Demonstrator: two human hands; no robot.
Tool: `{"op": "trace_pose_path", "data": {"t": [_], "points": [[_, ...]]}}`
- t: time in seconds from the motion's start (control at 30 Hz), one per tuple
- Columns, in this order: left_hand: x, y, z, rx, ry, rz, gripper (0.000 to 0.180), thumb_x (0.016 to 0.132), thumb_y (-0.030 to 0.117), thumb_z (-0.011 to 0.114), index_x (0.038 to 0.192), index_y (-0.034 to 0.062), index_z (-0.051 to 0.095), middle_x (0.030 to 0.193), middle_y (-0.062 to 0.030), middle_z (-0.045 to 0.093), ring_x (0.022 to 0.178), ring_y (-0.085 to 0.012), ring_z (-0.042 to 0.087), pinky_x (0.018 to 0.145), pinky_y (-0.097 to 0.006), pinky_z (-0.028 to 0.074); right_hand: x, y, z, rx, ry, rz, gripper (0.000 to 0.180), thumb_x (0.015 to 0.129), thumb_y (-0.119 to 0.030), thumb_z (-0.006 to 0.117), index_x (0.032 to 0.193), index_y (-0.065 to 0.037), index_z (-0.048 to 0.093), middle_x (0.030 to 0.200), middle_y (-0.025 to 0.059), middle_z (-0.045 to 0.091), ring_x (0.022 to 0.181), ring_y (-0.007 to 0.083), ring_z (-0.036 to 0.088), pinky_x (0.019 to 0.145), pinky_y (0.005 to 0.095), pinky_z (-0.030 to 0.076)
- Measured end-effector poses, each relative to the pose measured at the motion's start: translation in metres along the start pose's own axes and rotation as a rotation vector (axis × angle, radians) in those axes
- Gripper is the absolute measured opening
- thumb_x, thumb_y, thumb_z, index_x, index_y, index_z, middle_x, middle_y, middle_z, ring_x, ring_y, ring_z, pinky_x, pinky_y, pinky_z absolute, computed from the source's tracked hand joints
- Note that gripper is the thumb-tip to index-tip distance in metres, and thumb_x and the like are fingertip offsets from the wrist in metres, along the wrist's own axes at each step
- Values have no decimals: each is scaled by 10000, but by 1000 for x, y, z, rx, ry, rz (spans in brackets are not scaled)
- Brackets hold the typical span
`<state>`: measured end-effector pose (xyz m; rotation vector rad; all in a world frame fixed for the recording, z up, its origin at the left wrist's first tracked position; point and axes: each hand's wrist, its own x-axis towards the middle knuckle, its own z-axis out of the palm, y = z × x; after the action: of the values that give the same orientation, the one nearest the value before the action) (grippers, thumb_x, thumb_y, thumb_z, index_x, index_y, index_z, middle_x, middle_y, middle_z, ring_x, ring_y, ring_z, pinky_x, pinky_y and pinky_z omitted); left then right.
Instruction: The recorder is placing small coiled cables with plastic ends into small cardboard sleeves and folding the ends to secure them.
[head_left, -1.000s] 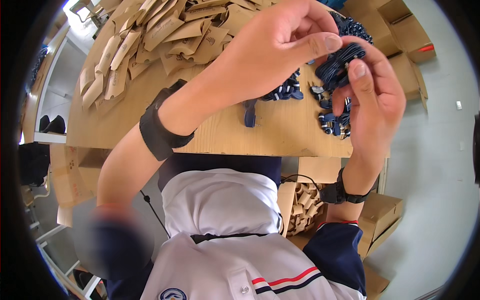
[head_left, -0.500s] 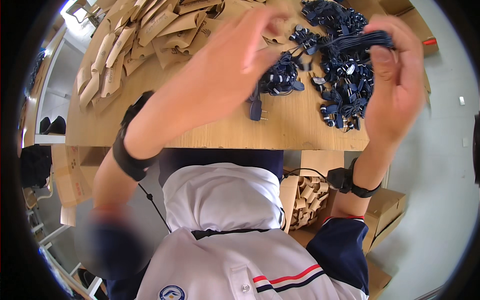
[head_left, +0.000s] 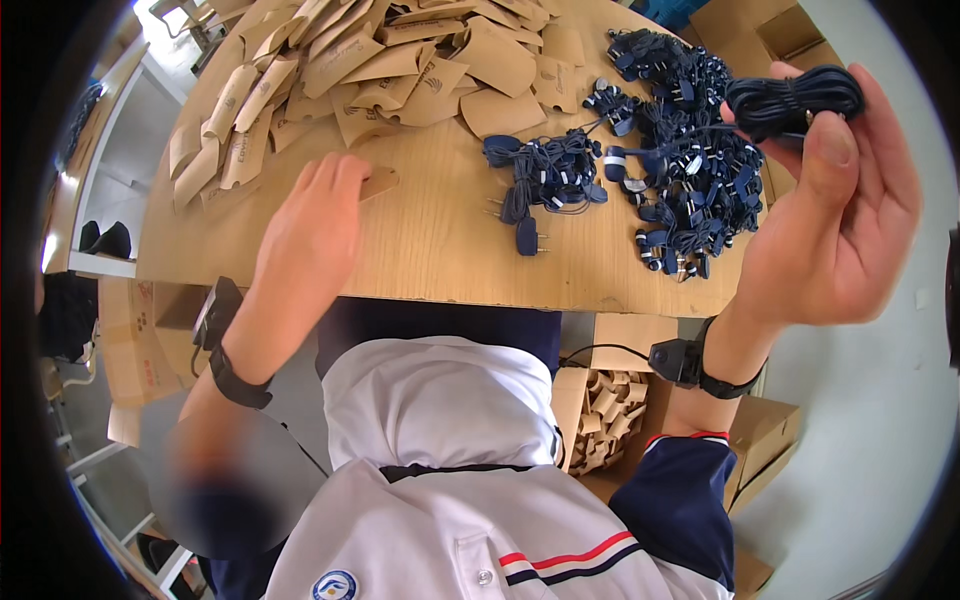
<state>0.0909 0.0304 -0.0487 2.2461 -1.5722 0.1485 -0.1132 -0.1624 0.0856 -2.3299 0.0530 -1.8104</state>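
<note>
Gripping a bundled dark power cord in the right hand; with a kraft cardboard piece at the left hand, cannot tell whether gripped.

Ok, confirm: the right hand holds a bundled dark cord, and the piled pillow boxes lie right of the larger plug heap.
Wrong side: the head view shows the piled pillow boxes left of the larger plug heap. The right hand does hold a bundled dark cord.

The cable bundle is dark navy, the cartons brown
</note>
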Motion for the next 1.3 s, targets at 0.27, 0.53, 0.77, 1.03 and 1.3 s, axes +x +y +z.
{"op": "trace_pose_path", "data": {"t": [0.27,0.53,0.77,1.03,1.3], "points": [[-6,62,-28,-1238,2,-15,256,883,26,565,1136,-13,549,982,-26,595,949,-114,563,892,-284,442,6,-35,15,-29,92,-72,347,955,-45,559,1152,232,491,922,352,630,742,327,690,545,351,638],[1,96,-21,-1397,28,69,213,786,22,689,978,1,599,820,-73,628,747,-122,590,700,-284,483,-7,-43,12,560,-80,154,409,974,-124,533,1337,33,430,979,312,614,637,295,628,479,374,605],[-3,94,-18,-1556,-53,81,212,790,55,717,966,13,606,796,-36,621,750,-90,564,684,-271,467,-24,-23,33,999,-462,93,360,925,-30,584,1272,-12,489,987,250,604,712,325,681,573,400,627],[-3,85,-43,-1783,-379,-288,292,843,133,742,1094,23,640,856,-11,658,706,-61,579,641,-252,491,-33,-56,21,454,-475,265,125,873,-10,613,942,68,683,860,213,704,782,249,662,632,284,512],[1,70,-35,-1536,-405,-58,387,823,255,773,1102,13,657,817,-57,670,742,-97,604,675,-266,478,-32,-47,20,353,-603,130,161,833,30,611,963,65,700,929,212,719,843,269,676,770,319,471]]}}
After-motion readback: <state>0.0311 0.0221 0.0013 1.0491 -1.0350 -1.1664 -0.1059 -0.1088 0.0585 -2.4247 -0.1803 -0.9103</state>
